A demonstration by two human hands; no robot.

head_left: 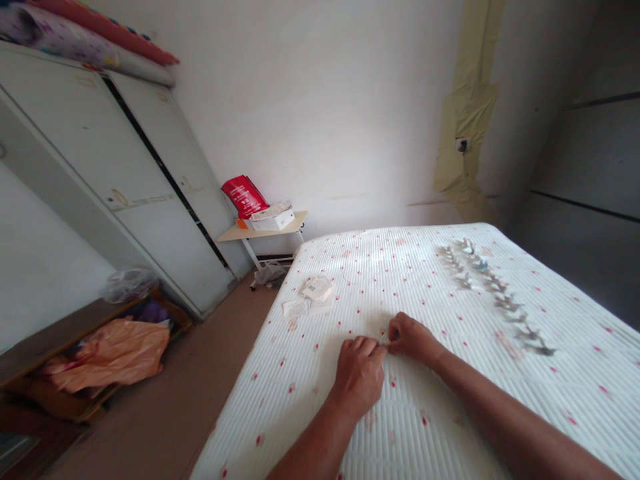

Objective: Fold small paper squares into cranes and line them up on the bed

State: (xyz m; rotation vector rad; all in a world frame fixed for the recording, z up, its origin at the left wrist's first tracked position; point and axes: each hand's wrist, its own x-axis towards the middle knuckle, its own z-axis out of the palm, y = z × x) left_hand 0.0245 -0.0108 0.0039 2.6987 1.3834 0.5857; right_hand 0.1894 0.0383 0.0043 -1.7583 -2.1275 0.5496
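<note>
My left hand (361, 375) rests low over the mattress (320, 380), its fingers curled and pinched together. Close beside it, my right hand (413, 339) also pinches, thumb against forefinger. Between the fingertips shows a bit of a small pale piece of paper (384, 340); most of it is hidden by the fingers. Beyond the left hand lie several printed paper sheets (317, 289), loosely stacked and overlapping. Off to the right, small folded paper figures (509, 303), perhaps cranes, stand in rows on the mattress.
A small table (233, 233) by the far wall holds a red bag (245, 195) and a white box (274, 219). On the left are a wardrobe (145, 200) with rolled material on top, and a low wooden unit with an orange plastic bag (113, 353).
</note>
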